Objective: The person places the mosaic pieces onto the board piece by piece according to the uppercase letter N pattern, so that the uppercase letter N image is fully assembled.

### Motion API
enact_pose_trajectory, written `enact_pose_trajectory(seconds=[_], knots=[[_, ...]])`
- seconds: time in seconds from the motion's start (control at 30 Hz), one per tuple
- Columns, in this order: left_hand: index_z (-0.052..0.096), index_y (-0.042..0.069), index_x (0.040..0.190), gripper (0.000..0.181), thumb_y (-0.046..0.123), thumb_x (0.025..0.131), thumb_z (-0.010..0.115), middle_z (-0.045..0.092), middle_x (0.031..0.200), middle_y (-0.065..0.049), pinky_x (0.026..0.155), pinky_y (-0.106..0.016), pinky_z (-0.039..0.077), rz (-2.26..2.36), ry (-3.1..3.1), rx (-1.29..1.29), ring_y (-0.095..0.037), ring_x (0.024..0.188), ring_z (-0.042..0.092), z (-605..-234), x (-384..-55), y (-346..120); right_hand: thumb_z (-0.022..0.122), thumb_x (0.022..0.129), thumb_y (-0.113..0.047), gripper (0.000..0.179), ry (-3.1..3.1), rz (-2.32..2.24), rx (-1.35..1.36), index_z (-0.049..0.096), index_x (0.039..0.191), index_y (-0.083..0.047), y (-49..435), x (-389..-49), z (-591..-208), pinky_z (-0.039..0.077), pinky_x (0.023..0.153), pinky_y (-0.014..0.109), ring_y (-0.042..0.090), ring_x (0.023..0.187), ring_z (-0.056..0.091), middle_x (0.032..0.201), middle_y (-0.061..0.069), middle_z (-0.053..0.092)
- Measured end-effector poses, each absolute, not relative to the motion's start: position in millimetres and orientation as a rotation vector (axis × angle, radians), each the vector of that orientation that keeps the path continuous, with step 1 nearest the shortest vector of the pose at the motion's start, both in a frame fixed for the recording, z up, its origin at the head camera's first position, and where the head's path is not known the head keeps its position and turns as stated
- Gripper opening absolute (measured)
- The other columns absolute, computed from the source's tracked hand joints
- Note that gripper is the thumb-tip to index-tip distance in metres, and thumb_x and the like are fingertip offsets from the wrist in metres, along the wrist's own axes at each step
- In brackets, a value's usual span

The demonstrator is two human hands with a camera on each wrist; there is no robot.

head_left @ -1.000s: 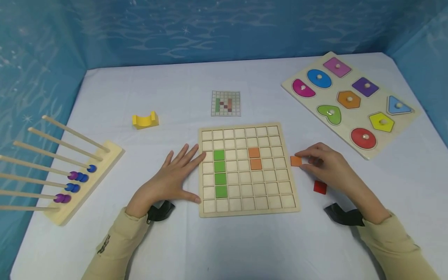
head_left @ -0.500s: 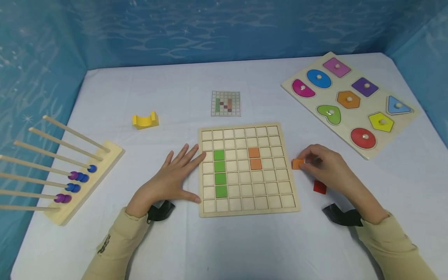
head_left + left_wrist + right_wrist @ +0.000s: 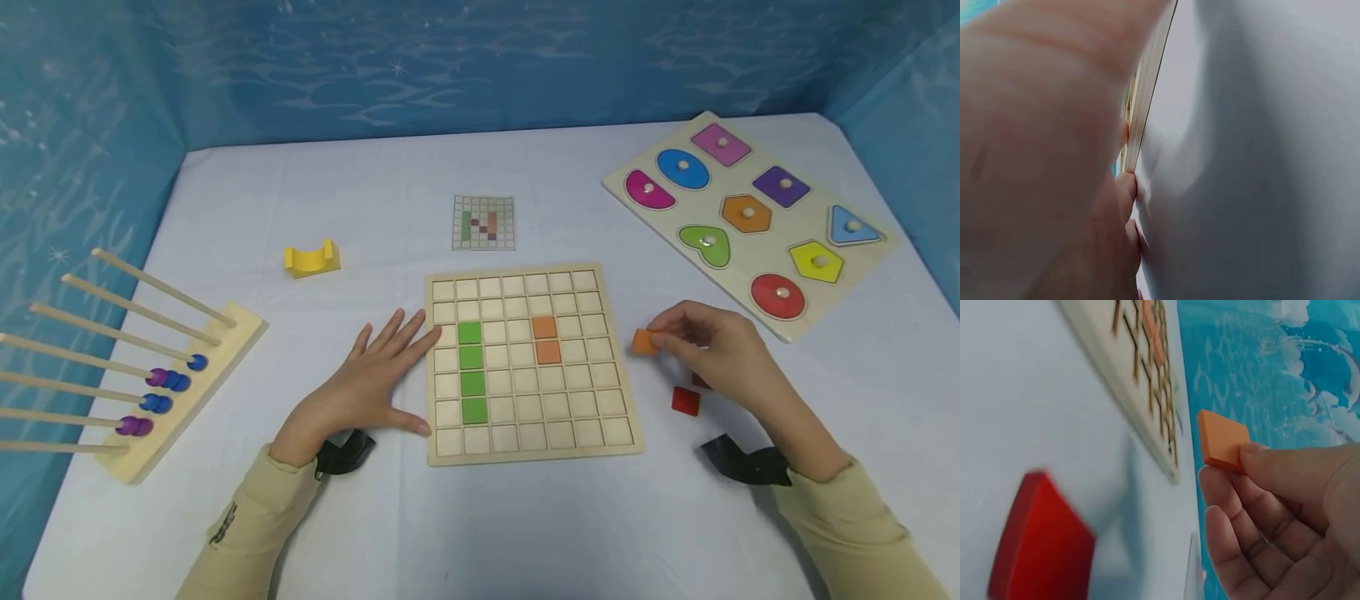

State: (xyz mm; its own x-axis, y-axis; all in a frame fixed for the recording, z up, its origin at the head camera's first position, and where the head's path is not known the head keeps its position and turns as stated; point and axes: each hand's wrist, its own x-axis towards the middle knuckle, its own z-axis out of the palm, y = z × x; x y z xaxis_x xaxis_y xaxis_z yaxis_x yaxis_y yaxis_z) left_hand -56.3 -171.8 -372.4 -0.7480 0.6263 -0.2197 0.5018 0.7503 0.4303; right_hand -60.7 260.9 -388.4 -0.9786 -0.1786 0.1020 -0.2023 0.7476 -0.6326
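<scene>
A wooden grid board [image 3: 536, 446] lies mid-table, with several green tiles [image 3: 471, 357] in one column and two orange tiles [image 3: 548, 352] in another. My left hand [image 3: 360, 383] rests spread at the board's left edge, its fingertips and thumb touching the frame. To the right of the board my right hand [image 3: 723, 358] pinches an orange tile [image 3: 1224, 439] between thumb and fingers; the right wrist view shows it lifted off the table. A red tile [image 3: 686, 401] lies just below that hand, and a darker reddish tile [image 3: 701, 381] is mostly hidden beneath it.
A small printed pattern card [image 3: 483, 222] lies behind the board. A yellow arched block [image 3: 312, 259] and a wooden peg rack with beads [image 3: 187, 392] are at the left. A knobbed shape puzzle [image 3: 750, 258] occupies the back right.
My right hand has shifted slightly right with the orange tile, which is now lifted and tilted. The darker tile has come partly into view. My left hand has stayed still.
</scene>
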Motion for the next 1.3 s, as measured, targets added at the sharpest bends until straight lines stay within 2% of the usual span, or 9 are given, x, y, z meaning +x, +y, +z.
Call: enact_pose_trajectory(seconds=[0.1,0.23,0.37,0.7,1.3], knots=[[0.013,0.015,0.152,0.119,0.063,0.062,0.075,-0.001,0.156,-0.007,0.105,-0.055,-0.004,0.493,2.599,0.871,-0.025,0.139,-0.011,-373,-56,-172,0.073,0.083,-0.02,0.014,-2.855,1.188,0.317,0.068,0.096,-0.022,253,-62,-384,0.046,0.059,0.015,0.01,0.073,0.059,0.087,-0.006,0.066],[0.013,0.015,0.152,0.119,0.064,0.062,0.075,-0.002,0.156,-0.006,0.105,-0.055,-0.004,0.491,2.599,0.868,-0.024,0.139,-0.012,-373,-56,-172,0.071,0.084,-0.009,0.012,-2.835,1.387,0.345,0.069,0.096,-0.01,221,-56,-361,0.047,0.066,0.014,0.013,0.076,0.062,0.089,0.002,0.067],[0.013,0.016,0.152,0.119,0.064,0.062,0.074,-0.002,0.156,-0.005,0.105,-0.054,-0.005,0.495,2.596,0.861,-0.024,0.139,-0.012,-373,-56,-173,0.069,0.083,0.001,0.012,-2.852,1.538,0.434,0.067,0.094,-0.003,191,-51,-348,0.05,0.066,0.018,0.017,0.075,0.065,0.088,0.005,0.068],[0.012,0.017,0.152,0.119,0.066,0.062,0.073,-0.003,0.156,-0.004,0.105,-0.053,-0.005,0.504,2.595,0.868,-0.022,0.139,-0.013,-375,-56,-174,0.072,0.08,0.001,0.014,-2.887,1.553,0.589,0.069,0.09,-0.008,160,-48,-360,0.05,0.066,0.024,0.013,0.073,0.06,0.082,-0.003,0.065],[0.012,0.018,0.152,0.12,0.066,0.061,0.073,-0.003,0.156,-0.004,0.105,-0.053,-0.005,0.5,2.594,0.86,-0.021,0.139,-0.013,-371,-57,-173,0.071,0.08,0.003,0.015,-2.93,1.379,0.727,0.068,0.086,-0.011,157,-46,-364,0.05,0.069,0.028,0.011,0.073,0.056,0.083,-0.006,0.063]])
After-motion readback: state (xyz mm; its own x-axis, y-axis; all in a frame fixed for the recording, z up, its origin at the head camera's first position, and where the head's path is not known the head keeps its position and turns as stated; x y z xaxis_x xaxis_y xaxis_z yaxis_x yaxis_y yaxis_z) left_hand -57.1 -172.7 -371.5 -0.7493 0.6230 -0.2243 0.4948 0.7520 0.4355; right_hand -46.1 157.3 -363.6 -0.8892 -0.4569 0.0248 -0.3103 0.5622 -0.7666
